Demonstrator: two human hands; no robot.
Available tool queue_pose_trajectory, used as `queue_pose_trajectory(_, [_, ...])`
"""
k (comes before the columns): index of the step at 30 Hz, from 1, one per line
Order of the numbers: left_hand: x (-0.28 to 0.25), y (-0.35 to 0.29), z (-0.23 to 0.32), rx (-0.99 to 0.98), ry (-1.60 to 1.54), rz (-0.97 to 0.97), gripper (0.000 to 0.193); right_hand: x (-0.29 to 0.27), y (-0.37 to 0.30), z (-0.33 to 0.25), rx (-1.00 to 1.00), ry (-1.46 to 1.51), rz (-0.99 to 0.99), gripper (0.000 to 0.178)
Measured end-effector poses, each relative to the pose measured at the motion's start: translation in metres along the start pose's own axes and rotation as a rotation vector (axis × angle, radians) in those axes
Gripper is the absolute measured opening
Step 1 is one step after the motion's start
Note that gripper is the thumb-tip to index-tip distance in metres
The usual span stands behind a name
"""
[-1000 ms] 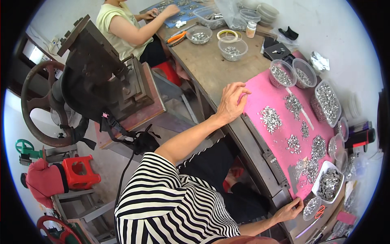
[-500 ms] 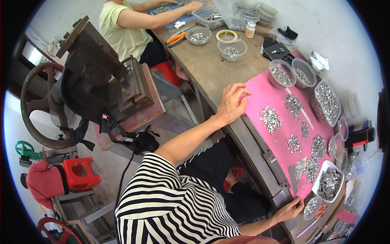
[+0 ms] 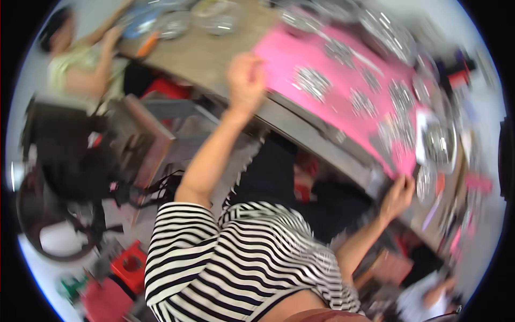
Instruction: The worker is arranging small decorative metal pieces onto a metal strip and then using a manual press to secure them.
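A pink mat point(image 3: 279, 59) lies on the table, with several heaps of small shiny metal pieces point(image 3: 312, 83) spread over it. At its near left corner my left hand point(image 3: 247, 83) is closed, with a bit of pink showing between thumb and fingers. My right hand point(image 3: 398, 197) pinches the mat's near right corner, close to a small clear tub point(image 3: 427, 182) of metal pieces. The picture is smeared by motion, so finger detail is poor.
Clear tubs point(image 3: 389, 35) of metal pieces line the mat's far side, beside a white tray point(image 3: 424, 129). Another person point(image 3: 80, 75) sits at the table's far left. A dark hand press point(image 3: 70, 145) stands on my left, with a red stool point(image 3: 130, 264) behind it.
My view has swung round, so the table and mat appear higher and further left, and the picture is blurred. Both hands stay at the mat's two near corners.
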State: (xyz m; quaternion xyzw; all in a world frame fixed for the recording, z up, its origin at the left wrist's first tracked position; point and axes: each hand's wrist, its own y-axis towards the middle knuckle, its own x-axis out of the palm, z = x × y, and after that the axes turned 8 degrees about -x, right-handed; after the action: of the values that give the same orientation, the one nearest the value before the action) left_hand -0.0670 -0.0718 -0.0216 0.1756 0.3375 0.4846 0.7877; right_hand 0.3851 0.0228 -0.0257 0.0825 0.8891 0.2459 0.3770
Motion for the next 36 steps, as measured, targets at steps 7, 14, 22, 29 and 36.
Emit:
queue_pose_trajectory(7, [0.019,-0.04,0.075,0.282,-0.089,-0.375,0.036,0.029,0.009,-0.055,-0.066,0.516,-0.099,0.004])
queue_pose_trajectory(14, [0.044,-0.075,0.097,0.401,-0.046,-0.518,0.049,0.041,0.0,-0.073,-0.212,0.468,-0.133,0.003])
queue_pose_trajectory(22, [0.046,-0.08,0.094,0.378,0.037,-0.526,0.044,0.044,-0.004,-0.079,-0.38,0.268,-0.141,0.009])
queue_pose_trajectory(29, [0.047,-0.082,0.093,0.379,0.04,-0.512,0.044,0.043,-0.003,-0.077,-0.424,0.23,-0.162,0.01])
queue_pose_trajectory(36, [0.048,-0.083,0.091,0.376,0.037,-0.509,0.044,0.041,-0.003,-0.075,-0.071,0.575,-0.204,0.01])
